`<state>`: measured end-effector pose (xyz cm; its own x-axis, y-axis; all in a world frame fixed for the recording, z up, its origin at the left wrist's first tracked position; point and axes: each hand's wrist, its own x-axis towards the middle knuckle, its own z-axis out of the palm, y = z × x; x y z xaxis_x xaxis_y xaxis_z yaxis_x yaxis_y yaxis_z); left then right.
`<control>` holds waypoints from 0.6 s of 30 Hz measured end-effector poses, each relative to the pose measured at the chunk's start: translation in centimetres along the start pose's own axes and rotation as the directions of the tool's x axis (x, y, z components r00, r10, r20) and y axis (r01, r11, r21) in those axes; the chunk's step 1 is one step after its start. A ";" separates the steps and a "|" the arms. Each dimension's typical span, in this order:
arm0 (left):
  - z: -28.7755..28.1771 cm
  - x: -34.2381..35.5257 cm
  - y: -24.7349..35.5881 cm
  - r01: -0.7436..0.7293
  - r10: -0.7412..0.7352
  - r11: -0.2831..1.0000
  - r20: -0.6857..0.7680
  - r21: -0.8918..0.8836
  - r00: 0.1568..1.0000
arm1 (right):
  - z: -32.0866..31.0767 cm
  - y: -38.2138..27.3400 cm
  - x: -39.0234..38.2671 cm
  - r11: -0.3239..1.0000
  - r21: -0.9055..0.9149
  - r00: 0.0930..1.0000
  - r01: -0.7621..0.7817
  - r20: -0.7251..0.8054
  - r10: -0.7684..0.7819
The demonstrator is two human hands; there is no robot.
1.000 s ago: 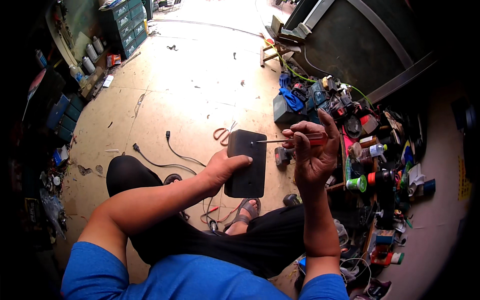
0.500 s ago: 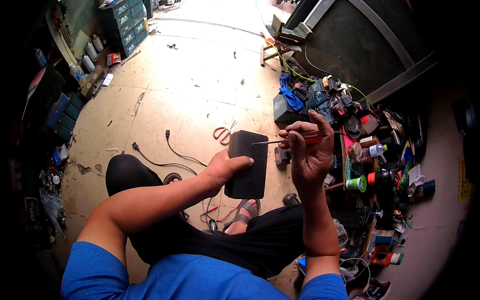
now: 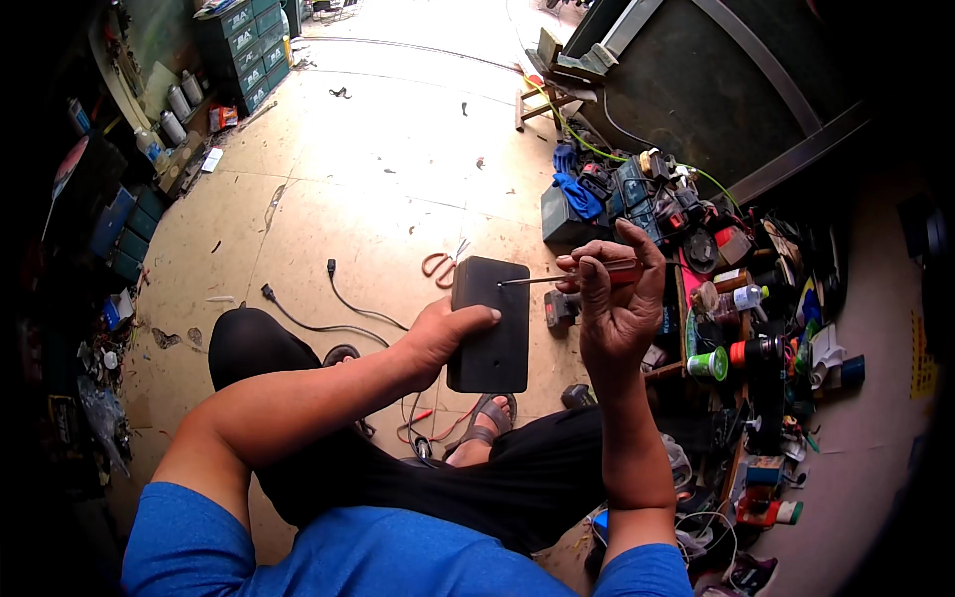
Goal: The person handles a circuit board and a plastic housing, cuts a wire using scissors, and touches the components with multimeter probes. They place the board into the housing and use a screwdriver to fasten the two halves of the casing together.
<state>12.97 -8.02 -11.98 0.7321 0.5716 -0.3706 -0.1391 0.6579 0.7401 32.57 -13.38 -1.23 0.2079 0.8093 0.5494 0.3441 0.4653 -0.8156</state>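
My left hand (image 3: pixel 445 336) grips a black rectangular box (image 3: pixel 495 343) by its left side, thumb lying across the face turned toward me. Small holes show in that face. In my right hand (image 3: pixel 619 298) is a screwdriver (image 3: pixel 625 271) with a reddish handle, held between thumb and fingers. Its thin metal shaft runs leftward, and the tip meets a spot on the upper part of the box. Whether a screw sits under the tip is too small to tell. Past the box, scissors (image 3: pixel 438 267) with brown handles lie on the floor, their blades partly beside the box's top corner.
Black cables with plugs (image 3: pixel 332 267) lie on the floor left of the box. Red test leads (image 3: pixel 423 415) are near my sandalled foot (image 3: pixel 489 423). Cluttered tools, a green cup (image 3: pixel 708 364) and a bottle (image 3: pixel 748 298) crowd the right. Stacked drawers (image 3: pixel 242 50) stand far left.
The box and screwdriver tip have shifted very slightly left. Both hands keep the same grip, and the tip stays on the box's upper part.
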 end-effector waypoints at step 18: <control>0.3 0.1 -0.4 -0.034 0.029 0.996 -0.062 -0.080 0.998 | -0.6 -0.3 0.5 0.995 -0.084 0.992 0.047 0.121 -0.037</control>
<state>13.30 -8.36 -12.10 0.6852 0.6198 -0.3826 -0.2166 0.6749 0.7054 33.11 -13.32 -0.61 0.0828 0.8290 0.5531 0.4290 0.4713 -0.7706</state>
